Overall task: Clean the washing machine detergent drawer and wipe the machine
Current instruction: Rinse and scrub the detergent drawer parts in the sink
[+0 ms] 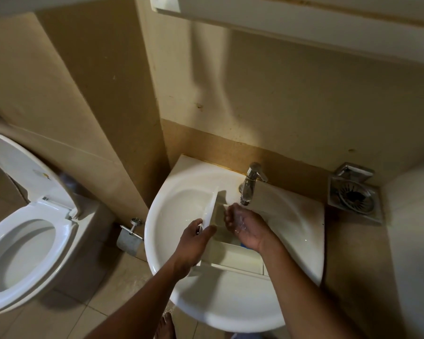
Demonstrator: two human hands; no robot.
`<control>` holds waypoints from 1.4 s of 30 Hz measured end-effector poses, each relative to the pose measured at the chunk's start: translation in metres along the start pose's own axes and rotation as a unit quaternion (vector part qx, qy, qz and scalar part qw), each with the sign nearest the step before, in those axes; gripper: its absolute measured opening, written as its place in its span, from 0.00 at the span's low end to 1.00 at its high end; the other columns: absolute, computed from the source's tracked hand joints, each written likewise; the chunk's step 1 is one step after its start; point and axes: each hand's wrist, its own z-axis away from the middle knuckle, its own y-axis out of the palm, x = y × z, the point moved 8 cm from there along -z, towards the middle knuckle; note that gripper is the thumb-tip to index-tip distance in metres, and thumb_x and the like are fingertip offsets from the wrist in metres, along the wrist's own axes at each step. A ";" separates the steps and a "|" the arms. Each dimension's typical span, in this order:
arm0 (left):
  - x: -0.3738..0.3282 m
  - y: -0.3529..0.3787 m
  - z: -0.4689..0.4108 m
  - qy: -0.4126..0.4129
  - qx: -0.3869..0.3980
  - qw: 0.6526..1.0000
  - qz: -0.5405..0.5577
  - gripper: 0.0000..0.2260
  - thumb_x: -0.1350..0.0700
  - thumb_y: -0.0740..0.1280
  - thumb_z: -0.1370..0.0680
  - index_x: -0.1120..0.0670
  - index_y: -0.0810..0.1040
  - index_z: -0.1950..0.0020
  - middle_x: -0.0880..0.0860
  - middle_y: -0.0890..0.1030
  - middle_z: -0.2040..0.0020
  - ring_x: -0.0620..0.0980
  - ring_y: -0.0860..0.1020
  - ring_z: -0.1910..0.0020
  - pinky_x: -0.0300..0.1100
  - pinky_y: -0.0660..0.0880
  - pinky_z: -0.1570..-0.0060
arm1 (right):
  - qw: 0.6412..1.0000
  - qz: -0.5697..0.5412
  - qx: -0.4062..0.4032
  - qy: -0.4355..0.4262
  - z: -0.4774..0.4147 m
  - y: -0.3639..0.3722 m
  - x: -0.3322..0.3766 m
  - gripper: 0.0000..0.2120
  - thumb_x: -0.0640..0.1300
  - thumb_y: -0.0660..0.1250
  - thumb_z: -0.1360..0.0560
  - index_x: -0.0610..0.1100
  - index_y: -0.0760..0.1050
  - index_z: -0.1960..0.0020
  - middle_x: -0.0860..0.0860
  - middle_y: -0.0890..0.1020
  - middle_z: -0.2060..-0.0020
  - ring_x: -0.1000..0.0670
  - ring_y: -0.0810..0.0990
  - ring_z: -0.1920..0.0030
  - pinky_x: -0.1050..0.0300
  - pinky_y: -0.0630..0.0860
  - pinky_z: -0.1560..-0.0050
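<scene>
From the head camera, the scene held one white wash basin (171, 216), one chrome tap (251, 184) at its far rim, one detergent drawer (235, 256), one toilet (27, 236) with its lid raised at the left, one metal paper holder (129, 237) on the wall between toilet and basin, and one metal drain grate (355, 198) lying on the ledge to the right of the basin. Two bare forearms reached in from the near edge, and one bare foot (165, 325) showed on the tiled floor below the basin.

The basin held the detergent drawer, which lay across the bowl under the tap, its long body running from near to far. The drawer was white plastic, an open tray with low walls and dividers, with a small blue part at its right side beside the wrist. Its flat white front panel (212, 209) stood upright on the left.

The left hand (196, 237) gripped the near end of that front panel, thumb on one face and fingers wrapped round the other. The right hand (244, 222) was cupped palm-up over the drawer just below the tap's spout, fingers curled loosely together, with water glistening in the palm.
</scene>
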 end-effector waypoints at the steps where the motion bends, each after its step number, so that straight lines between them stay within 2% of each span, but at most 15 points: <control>1: 0.001 0.001 -0.001 -0.007 0.002 1.000 0.004 0.17 0.45 0.69 0.24 0.48 0.78 0.37 0.52 0.84 0.44 0.52 0.84 0.48 0.41 0.80 0.55 | 0.985 0.170 0.013 -0.009 0.008 0.002 0.001 0.09 0.37 0.62 0.21 0.40 0.78 0.57 0.46 0.80 0.64 0.51 0.78 0.64 0.59 0.76 0.63; 4: 0.002 -0.003 -0.003 -0.017 -0.025 0.999 0.044 0.05 0.55 0.70 0.23 0.46 0.77 0.49 0.51 0.84 0.49 0.52 0.83 0.53 0.39 0.79 0.60 | 0.846 0.523 -0.060 -0.081 0.024 -0.009 0.018 0.14 0.32 0.60 0.23 0.44 0.83 0.51 0.47 0.84 0.55 0.48 0.83 0.54 0.51 0.78 0.52; 8: -0.006 0.003 0.003 0.000 -0.041 0.999 0.008 0.15 0.55 0.73 0.28 0.52 0.78 0.42 0.55 0.82 0.47 0.55 0.83 0.52 0.50 0.83 0.55 | 0.778 0.514 -0.322 -0.161 0.074 -0.064 0.050 0.21 0.28 0.57 0.27 0.41 0.80 0.41 0.46 0.82 0.42 0.47 0.80 0.41 0.61 0.72 0.45; 11: -0.014 -0.004 0.010 0.031 -0.074 0.992 -0.097 0.36 0.49 0.75 0.34 0.54 0.73 0.27 0.56 0.80 0.38 0.55 0.81 0.45 0.46 0.79 0.50 | 0.795 0.496 -0.343 -0.063 0.083 -0.092 0.013 0.22 0.30 0.57 0.25 0.39 0.76 0.34 0.41 0.78 0.36 0.42 0.77 0.37 0.57 0.72 0.41; 13: -0.017 -0.024 0.011 0.043 -0.111 0.992 -0.050 0.29 0.53 0.75 0.33 0.59 0.77 0.33 0.56 0.82 0.45 0.55 0.81 0.51 0.46 0.79 0.56 | 0.816 0.476 -0.326 -0.040 0.083 -0.092 -0.009 0.21 0.32 0.57 0.22 0.39 0.73 0.31 0.41 0.77 0.34 0.41 0.76 0.35 0.57 0.71 0.40; 15: -0.019 -0.029 0.012 0.025 -0.107 0.994 0.027 0.13 0.58 0.74 0.31 0.62 0.82 0.49 0.60 0.84 0.57 0.59 0.82 0.62 0.53 0.81 0.65 | 0.819 0.458 -0.342 -0.051 0.089 -0.093 -0.012 0.18 0.36 0.57 0.20 0.39 0.74 0.32 0.41 0.78 0.36 0.40 0.76 0.37 0.56 0.71 0.42; 17: -0.017 -0.016 0.014 0.010 -0.083 0.996 0.032 0.10 0.58 0.73 0.34 0.64 0.79 0.60 0.59 0.80 0.65 0.57 0.78 0.69 0.50 0.78 0.69 | 0.822 0.436 -0.363 -0.050 0.096 -0.099 -0.008 0.16 0.38 0.57 0.21 0.39 0.78 0.38 0.40 0.81 0.43 0.40 0.79 0.43 0.53 0.74 0.45; 20: -0.012 0.002 0.017 -0.005 -0.048 0.996 0.073 0.16 0.57 0.73 0.39 0.66 0.75 0.59 0.61 0.76 0.66 0.53 0.73 0.69 0.48 0.72 0.67 | 0.851 0.396 -0.344 -0.024 0.103 -0.100 -0.007 0.12 0.43 0.59 0.22 0.40 0.79 0.47 0.40 0.81 0.54 0.42 0.80 0.55 0.45 0.78 0.50; 23: -0.004 -0.011 0.017 -0.038 -0.024 0.992 0.120 0.13 0.62 0.71 0.33 0.68 0.80 0.52 0.69 0.83 0.57 0.59 0.79 0.64 0.50 0.78 0.62 | 0.867 0.402 -0.294 -0.008 0.106 -0.085 -0.003 0.09 0.45 0.62 0.22 0.44 0.78 0.47 0.44 0.81 0.55 0.46 0.79 0.58 0.51 0.76 0.57; 26: 0.006 -0.022 0.017 -0.066 0.012 0.990 0.127 0.08 0.65 0.66 0.28 0.66 0.82 0.52 0.65 0.82 0.60 0.59 0.80 0.66 0.47 0.78 0.65 | 0.859 0.435 -0.270 -0.007 0.121 -0.065 0.012 0.06 0.45 0.66 0.23 0.46 0.75 0.47 0.44 0.81 0.53 0.49 0.78 0.58 0.54 0.74 0.59; 30: 0.023 -0.019 0.017 -0.124 0.062 0.979 0.149 0.12 0.62 0.62 0.26 0.66 0.78 0.46 0.63 0.80 0.62 0.58 0.79 0.69 0.46 0.77 0.68 | 0.816 0.498 -0.289 -0.048 0.151 -0.030 0.044 0.10 0.44 0.66 0.23 0.47 0.72 0.42 0.51 0.80 0.55 0.52 0.78 0.60 0.58 0.72 0.65; 34: 0.042 -0.006 0.022 -0.182 0.113 0.958 0.189 0.14 0.62 0.61 0.25 0.64 0.76 0.42 0.62 0.80 0.64 0.58 0.80 0.71 0.47 0.80 0.69 | 0.767 0.560 -0.304 -0.070 0.169 0.008 0.061 0.19 0.47 0.65 0.22 0.49 0.69 0.33 0.51 0.79 0.45 0.49 0.79 0.49 0.55 0.75 0.53; 37: 0.052 -0.003 0.018 -0.188 0.136 0.953 0.196 0.15 0.60 0.62 0.24 0.65 0.77 0.39 0.64 0.81 0.60 0.61 0.81 0.67 0.50 0.81 0.66 | 0.771 0.548 -0.315 -0.074 0.176 0.020 0.068 0.25 0.53 0.66 0.23 0.48 0.70 0.28 0.49 0.76 0.33 0.48 0.76 0.40 0.57 0.70 0.46; 40: 0.057 -0.014 0.004 -0.129 0.080 0.984 0.090 0.09 0.61 0.64 0.20 0.63 0.81 0.45 0.62 0.84 0.60 0.59 0.83 0.66 0.48 0.81 0.64 | 0.796 0.502 -0.308 -0.138 0.181 0.036 0.073 0.26 0.51 0.72 0.26 0.45 0.74 0.31 0.47 0.79 0.35 0.50 0.78 0.40 0.58 0.72 0.44; 42: 0.060 -0.016 0.002 -0.098 0.054 0.993 0.023 0.09 0.61 0.65 0.20 0.63 0.83 0.46 0.60 0.86 0.57 0.56 0.84 0.63 0.45 0.81 0.62 | 0.774 0.537 -0.295 -0.159 0.178 0.054 0.070 0.29 0.53 0.74 0.28 0.45 0.73 0.30 0.47 0.79 0.36 0.49 0.78 0.39 0.56 0.74 0.41</control>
